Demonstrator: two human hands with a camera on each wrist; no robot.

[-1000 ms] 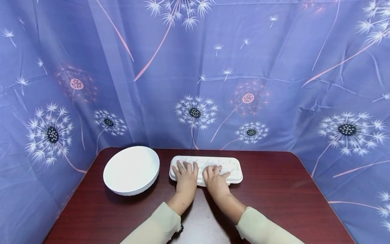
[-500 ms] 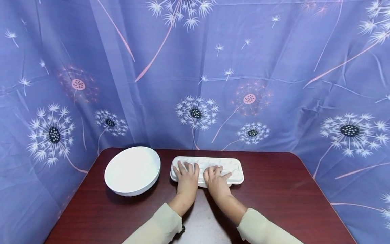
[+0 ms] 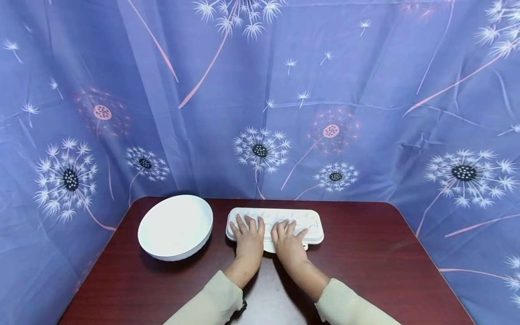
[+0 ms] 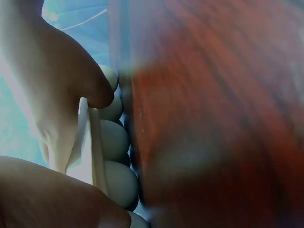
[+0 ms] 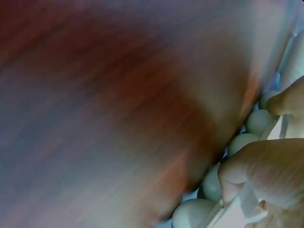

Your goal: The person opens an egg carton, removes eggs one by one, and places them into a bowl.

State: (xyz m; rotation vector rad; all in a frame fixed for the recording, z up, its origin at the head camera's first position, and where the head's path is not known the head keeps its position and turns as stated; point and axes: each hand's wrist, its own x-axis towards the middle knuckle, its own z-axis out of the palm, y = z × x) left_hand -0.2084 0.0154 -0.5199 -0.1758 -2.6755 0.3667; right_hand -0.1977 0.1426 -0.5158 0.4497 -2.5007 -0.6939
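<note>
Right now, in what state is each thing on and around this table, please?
White bowl: upright; contents not discernible.
White container: flat on the table; whether fully shut, unclear.
Left hand: fingers spread over the container's top, thumb at its near rim.
Right hand: fingers bent on the top, thumb at the near rim.
Curtain: hanging, creased.

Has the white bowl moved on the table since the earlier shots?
No. In the head view, the white bowl sits in the same spot against the far-left corner of the table, with no visible shift.
</note>
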